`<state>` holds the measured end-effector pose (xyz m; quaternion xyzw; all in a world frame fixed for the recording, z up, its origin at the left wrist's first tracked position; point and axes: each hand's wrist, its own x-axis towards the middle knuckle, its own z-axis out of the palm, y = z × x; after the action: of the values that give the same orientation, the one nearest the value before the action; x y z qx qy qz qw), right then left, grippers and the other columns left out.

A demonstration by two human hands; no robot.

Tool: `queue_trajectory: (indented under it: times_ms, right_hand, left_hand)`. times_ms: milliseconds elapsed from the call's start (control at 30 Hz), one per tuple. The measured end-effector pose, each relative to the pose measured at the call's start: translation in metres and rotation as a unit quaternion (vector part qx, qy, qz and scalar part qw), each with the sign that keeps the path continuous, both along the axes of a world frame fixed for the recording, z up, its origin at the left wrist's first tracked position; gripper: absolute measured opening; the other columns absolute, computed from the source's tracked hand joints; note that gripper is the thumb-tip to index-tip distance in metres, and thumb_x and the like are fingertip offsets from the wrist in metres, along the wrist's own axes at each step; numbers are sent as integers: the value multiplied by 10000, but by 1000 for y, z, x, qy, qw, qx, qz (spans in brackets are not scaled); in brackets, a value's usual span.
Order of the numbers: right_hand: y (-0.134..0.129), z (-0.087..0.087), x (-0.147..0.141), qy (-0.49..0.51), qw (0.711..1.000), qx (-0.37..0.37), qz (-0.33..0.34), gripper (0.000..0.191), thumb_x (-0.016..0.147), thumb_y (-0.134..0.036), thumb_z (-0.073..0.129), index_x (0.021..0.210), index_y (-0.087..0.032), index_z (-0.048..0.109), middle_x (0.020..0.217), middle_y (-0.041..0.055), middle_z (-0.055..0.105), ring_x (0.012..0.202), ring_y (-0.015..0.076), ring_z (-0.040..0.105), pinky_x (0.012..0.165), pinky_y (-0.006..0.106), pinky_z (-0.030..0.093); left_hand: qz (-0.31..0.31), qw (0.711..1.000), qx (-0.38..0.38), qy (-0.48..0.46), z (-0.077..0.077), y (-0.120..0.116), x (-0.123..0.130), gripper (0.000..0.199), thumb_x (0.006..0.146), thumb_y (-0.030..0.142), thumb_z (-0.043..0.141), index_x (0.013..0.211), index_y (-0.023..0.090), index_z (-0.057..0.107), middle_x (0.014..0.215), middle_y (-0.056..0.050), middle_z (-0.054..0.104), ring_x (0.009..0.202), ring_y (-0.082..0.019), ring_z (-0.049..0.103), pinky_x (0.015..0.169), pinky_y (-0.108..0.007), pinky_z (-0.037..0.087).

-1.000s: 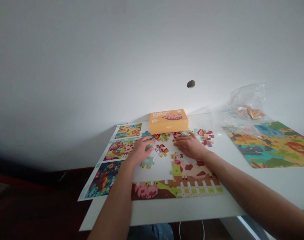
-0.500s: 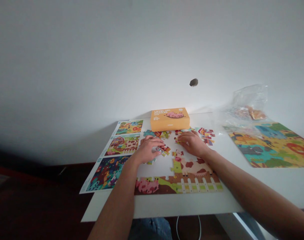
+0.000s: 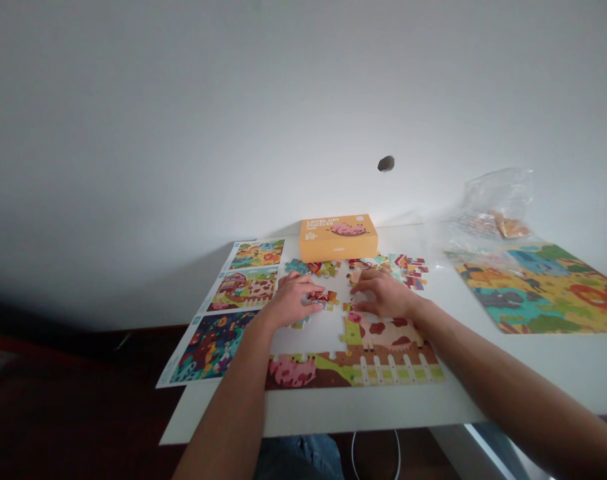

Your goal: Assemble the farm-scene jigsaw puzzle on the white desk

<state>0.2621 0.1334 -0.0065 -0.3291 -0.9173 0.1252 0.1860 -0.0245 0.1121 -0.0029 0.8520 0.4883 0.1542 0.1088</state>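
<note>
My left hand [image 3: 294, 300] rests at the left of the gap in a partly joined jigsaw puzzle [image 3: 398, 357]. Its thumb and fingers close around puzzle pieces [image 3: 329, 300] with red and brown print. My right hand [image 3: 386, 293] is bent over the top edge of the joined part, above the printed cow [image 3: 386, 331]. Its fingertips and thumb pinch at a small piece by the cow's head, mostly hidden under the hand. The joined part shows a pink pig [image 3: 292, 371], a white fence and the cow.
Loose pieces [image 3: 413, 270] lie behind my hands, before an orange puzzle box [image 3: 339, 239]. On the left is a sheet with three pictures [image 3: 218, 340]. A finished animal puzzle [image 3: 548, 293] and a clear plastic bag [image 3: 500, 200] lie right. A white wall stands behind.
My right hand has come nearer to me, from the loose pieces down to the cow's head, which it now covers. My left hand has barely moved.
</note>
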Motion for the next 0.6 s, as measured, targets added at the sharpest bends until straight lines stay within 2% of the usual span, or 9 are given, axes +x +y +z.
queue_trajectory:
  times_ms: [133,233,333,433,533,600]
  right_hand:
    - [1,0,1,0,998,-32,45,237,834,-339,688,1039,-237,747,935,65,638,933,205,601,878,339,410]
    - [3,0,2,7,998,-39,53,234,836,-326,689,1040,-231,753,903,62,627,873,188,598,830,318,416]
    - [3,1,3,7,997,-48,61,229,827,-331,704,1024,-228,762,885,61,623,828,175,594,785,301,415]
    - [2,3,3,5,996,-60,65,223,823,-313,706,1018,-222,765,889,62,629,804,166,594,755,287,417]
    - [1,5,3,4,996,-65,64,217,814,-293,708,1007,-211,764,874,57,632,769,154,587,718,272,419]
    - [0,5,2,8,996,-64,60,208,804,-287,716,988,-203,765,854,52,632,741,145,577,694,264,417]
  left_hand:
    - [8,1000,19,-1,2,-1,-3,374,745,437,757,1096,308,738,1070,-42,652,1047,-254,547,999,-417,418]
    - [10,1000,20,2,2,-3,-7,469,707,507,778,1134,323,718,1238,-52,604,1172,-283,508,1063,-447,378]
    - [6,1000,-6,27,2,-6,-8,662,629,579,808,1232,352,660,1450,-65,463,1342,-358,372,1128,-534,288]
    - [3,998,-47,43,1,-11,-1,807,588,599,823,1328,399,570,1574,-58,296,1442,-423,197,1132,-634,213]
    - [0,996,-72,51,-1,-14,7,842,619,608,796,1383,417,499,1619,-41,199,1471,-437,100,1115,-698,162]
    - [10,995,-77,56,-3,-14,10,798,682,616,743,1403,401,476,1626,-40,180,1477,-430,89,1107,-716,144]
